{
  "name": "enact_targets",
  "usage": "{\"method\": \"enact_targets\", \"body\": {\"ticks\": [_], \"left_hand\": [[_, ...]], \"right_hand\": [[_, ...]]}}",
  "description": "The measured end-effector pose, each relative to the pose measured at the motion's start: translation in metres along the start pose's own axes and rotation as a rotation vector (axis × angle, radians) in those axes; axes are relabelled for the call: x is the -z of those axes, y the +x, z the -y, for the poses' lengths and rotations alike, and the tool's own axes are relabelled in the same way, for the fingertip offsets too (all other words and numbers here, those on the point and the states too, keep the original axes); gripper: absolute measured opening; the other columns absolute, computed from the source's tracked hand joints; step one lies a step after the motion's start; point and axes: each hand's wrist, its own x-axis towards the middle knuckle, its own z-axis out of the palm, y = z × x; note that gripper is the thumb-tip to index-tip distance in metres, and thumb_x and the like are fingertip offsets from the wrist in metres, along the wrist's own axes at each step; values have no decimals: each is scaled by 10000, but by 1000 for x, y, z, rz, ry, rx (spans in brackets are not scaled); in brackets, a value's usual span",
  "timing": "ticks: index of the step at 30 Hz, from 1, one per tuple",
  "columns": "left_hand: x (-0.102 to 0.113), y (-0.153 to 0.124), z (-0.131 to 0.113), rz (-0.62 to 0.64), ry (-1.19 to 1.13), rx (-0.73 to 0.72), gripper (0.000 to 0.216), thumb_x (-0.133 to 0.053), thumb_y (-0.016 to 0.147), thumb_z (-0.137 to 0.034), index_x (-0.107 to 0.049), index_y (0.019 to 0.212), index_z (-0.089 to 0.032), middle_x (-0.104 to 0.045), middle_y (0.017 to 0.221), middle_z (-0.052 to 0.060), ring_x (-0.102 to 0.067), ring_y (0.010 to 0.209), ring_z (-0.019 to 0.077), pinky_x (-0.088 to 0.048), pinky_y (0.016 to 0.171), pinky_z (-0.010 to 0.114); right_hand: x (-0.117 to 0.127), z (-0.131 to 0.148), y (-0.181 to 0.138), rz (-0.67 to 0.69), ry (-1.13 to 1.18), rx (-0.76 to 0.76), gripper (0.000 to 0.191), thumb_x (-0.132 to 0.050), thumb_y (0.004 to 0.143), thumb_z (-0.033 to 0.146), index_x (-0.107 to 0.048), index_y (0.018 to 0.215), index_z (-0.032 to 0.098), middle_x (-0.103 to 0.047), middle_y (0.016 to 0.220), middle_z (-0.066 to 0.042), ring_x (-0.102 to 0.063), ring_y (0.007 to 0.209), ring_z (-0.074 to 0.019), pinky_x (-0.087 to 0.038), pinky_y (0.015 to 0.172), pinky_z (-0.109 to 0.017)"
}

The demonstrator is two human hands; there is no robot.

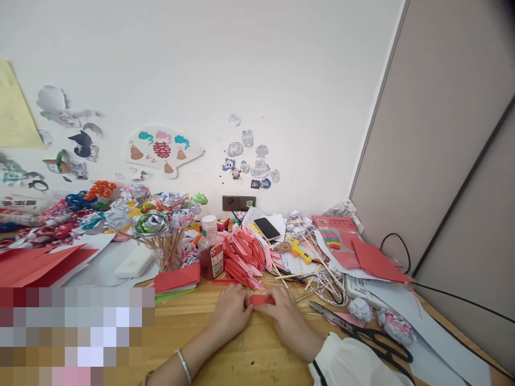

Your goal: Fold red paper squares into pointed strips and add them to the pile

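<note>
At the middle of the wooden table (257, 354), a small piece of red paper (263, 299) lies between my two hands. My left hand (233, 311) is closed at the paper's left end, thumb and fingertips on it. From the other side my right hand (286, 316) grips the right part of the paper, its thumb along the near edge. Just beyond the hands is a heap of folded red and pink paper strips (243, 254). To the right of my right hand lie black-handled scissors (350, 327), their blades pointing left.
A stack of red paper (177, 277) sits left of the hands, before a cup of paper flowers (167, 257). Behind are a bottle (206, 246), a phone (267, 229) and a yellow glue gun (301, 252). Bead strings (328, 288) and crumpled paper flowers (396, 325) lie right. Pixelation hides the lower left.
</note>
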Motion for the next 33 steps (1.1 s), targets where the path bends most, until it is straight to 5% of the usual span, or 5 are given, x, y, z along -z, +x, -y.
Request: {"method": "enact_targets", "body": {"ticks": [5,13,28,33], "left_hand": [[2,0,1,18,-16,24,109,-557,757,-232,-606,680,-172,-608,778,42,-543,817,218,-359,693,300],[7,-2,-1,27,-4,97,128,-581,738,-267,-608,652,-176,-613,800,52,-551,829,235,-356,693,313],[5,3,14,46,-164,94,124,-625,690,-205,-593,809,-189,-630,873,22,-551,876,209,-358,717,280],[7,-1,21,68,-209,-10,231,-614,723,-205,-623,952,-233,-611,942,24,-537,930,214,-361,777,309]], "right_hand": [[10,0,-3,64,-4,52,317,-511,857,142,-660,1054,341,-543,1152,-36,-434,1049,-219,-372,887,-372],[38,-11,-18,85,-13,14,399,-500,747,15,-704,937,300,-563,1103,-20,-427,1036,-211,-355,894,-374],[33,-19,-18,92,-17,28,328,-497,814,77,-694,954,299,-559,1030,-37,-449,980,-203,-372,853,-355],[30,-22,-18,80,-27,2,377,-519,784,53,-673,1000,321,-545,1026,-30,-439,988,-201,-364,864,-346]]}}
